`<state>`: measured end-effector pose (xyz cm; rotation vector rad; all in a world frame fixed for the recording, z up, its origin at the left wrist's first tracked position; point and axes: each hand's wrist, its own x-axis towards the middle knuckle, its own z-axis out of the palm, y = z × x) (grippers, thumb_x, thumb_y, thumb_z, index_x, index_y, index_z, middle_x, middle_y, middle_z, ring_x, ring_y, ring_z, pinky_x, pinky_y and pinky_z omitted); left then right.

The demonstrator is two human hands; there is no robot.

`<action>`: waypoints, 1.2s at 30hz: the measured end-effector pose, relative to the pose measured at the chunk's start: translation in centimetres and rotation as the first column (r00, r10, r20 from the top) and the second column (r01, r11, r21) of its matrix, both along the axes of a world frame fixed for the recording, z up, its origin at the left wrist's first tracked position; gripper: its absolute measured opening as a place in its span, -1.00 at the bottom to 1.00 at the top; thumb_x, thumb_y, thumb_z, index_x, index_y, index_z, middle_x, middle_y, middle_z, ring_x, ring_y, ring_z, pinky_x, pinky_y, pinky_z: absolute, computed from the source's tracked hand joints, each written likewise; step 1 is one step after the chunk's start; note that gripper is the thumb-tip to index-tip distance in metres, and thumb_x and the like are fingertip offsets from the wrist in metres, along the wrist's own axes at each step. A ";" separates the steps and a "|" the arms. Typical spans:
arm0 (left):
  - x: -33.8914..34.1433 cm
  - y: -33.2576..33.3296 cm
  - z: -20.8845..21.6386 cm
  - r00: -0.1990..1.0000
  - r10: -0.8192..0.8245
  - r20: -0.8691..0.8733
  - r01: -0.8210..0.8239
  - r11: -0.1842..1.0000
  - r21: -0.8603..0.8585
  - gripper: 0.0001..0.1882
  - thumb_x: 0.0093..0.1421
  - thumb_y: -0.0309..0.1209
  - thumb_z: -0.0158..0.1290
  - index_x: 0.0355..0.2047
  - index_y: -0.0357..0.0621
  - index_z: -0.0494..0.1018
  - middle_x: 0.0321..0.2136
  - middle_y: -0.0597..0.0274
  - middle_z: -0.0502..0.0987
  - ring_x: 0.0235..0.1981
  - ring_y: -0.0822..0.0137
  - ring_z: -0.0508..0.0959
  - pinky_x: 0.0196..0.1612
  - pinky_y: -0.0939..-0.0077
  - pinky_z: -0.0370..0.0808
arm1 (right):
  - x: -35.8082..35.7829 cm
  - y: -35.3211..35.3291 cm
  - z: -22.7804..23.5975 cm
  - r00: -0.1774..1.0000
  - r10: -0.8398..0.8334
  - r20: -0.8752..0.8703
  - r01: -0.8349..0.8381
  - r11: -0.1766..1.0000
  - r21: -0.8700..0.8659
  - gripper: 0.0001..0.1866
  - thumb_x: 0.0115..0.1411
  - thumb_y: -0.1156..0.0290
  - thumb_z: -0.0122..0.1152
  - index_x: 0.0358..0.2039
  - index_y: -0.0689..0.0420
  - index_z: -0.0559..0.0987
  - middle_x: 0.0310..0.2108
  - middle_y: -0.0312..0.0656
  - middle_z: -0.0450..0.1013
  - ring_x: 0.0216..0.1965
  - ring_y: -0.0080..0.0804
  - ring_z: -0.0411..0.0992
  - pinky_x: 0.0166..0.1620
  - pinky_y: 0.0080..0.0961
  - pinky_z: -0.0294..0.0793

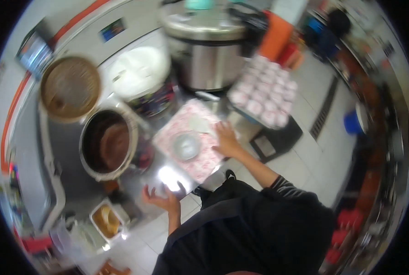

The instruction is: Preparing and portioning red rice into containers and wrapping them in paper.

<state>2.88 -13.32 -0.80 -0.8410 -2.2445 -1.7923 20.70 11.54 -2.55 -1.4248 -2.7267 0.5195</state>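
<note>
A pink-and-white patterned sheet or stack of paper [200,172] lies on the metal counter in front of me. On it stands a small round container [187,145], pale and translucent, with a flat whitish piece [198,123] behind it. My right hand [226,140] rests at the sheet's right edge, fingers spread. It seems to touch the paper; a grip does not show. Off to the left and nearer me, my left hand [163,198] hovers over the counter edge with its fingers apart and nothing in it. The picture is somewhat blurred.
A deep pot with brown contents [115,142] stands left, its round brown lid-like disc [70,89] behind. A white-lidded tub [140,68] and a large steel cooker [209,46] stand at the back. Wrapped cups [264,91] fill a tray at right. A square container [107,220] sits front left.
</note>
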 end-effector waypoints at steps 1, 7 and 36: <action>1.4 0.5 -0.3 0.997 -0.071 0.002 0.071 0.997 0.009 -0.22 0.00 -0.56 0.12 0.19 -0.23 -0.04 0.10 0.05 0.09 0.15 0.17 0.16 0.11 0.22 0.19 | 0.8 -1.5 1.6 0.998 -0.051 -0.031 0.049 0.997 -0.067 0.02 -0.05 0.13 0.32 0.32 0.14 -0.04 0.32 0.09 -0.12 0.35 0.17 -0.35 0.25 0.17 -0.05; 17.4 7.2 -0.5 0.817 -0.544 0.191 0.533 0.839 0.110 -0.40 0.07 -0.57 0.06 0.11 -0.30 0.09 0.00 0.00 0.24 -0.02 0.18 0.32 0.04 0.31 0.26 | 17.5 -8.3 -2.6 0.974 -0.106 -0.201 0.092 0.993 -0.077 -0.14 -0.09 0.30 0.33 0.24 0.08 0.17 0.24 0.15 0.00 0.28 0.18 -0.08 0.17 0.01 0.20; 111.5 9.1 1.8 -0.925 0.165 -0.342 0.042 -0.850 -0.525 -0.30 0.12 0.00 0.03 0.21 -0.03 0.20 0.20 -0.12 0.16 0.28 -0.17 0.03 0.19 -0.10 0.08 | 95.2 -24.9 -3.7 -0.974 -0.124 -0.188 -0.033 0.903 -0.428 -0.13 0.21 -0.35 -0.44 0.26 0.13 0.15 0.27 0.09 0.05 0.29 0.09 0.00 0.26 0.14 0.01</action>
